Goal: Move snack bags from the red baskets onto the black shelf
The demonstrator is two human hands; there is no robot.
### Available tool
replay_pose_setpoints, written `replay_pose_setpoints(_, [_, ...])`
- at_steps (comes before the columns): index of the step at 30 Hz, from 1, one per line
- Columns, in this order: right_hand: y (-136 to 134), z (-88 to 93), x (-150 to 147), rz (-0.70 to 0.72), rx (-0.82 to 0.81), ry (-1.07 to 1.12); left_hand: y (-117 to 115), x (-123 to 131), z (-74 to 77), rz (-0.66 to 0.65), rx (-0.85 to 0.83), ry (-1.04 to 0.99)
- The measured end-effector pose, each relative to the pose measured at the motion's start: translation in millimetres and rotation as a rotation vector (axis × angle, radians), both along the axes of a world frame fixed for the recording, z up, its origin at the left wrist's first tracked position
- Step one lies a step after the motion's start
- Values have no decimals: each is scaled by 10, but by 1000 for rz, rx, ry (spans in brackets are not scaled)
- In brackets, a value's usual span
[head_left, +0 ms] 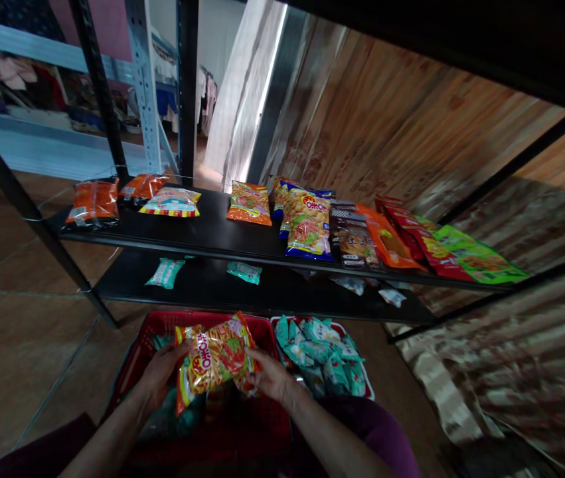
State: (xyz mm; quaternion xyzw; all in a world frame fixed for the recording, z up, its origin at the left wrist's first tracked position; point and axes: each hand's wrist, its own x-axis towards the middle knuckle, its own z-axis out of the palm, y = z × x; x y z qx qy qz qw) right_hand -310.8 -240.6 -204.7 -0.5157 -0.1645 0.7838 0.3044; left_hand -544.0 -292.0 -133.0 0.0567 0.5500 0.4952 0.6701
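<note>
Both hands hold an orange and yellow snack bag above a red basket. My left hand grips the bag's left edge. My right hand grips its right lower corner. The bag is tilted, its printed front facing up. A second red basket to the right is heaped with several small teal packets.
A black shelf ahead carries several snack bags: orange ones at left, a matching yellow bag in the middle, red and green ones at right. The lower shelf holds scattered teal packets. Corrugated metal wall stands behind.
</note>
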Motion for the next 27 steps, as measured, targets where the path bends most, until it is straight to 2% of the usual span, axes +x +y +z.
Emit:
replay_pose_setpoints(3, [148,185,77,77,94,33,65,46,68,-20,-13,37])
replay_pose_setpoints(7, [324,326,176,80,211,16,210,66,153,-34,28,88])
replay_pose_setpoints(13, [437,261,263,82,238,-3,310,41,91,-66,141,111])
replay_pose_setpoints(20, [316,273,107,143,257,65,390,-78,-5,82,127,27])
replay_pose_setpoints(24, [361,296,60,183,266,120,443,-145,78,98,169,5])
replay_pose_setpoints(27, [449,303,80,259,215,224,481,-178,200,13,190,21])
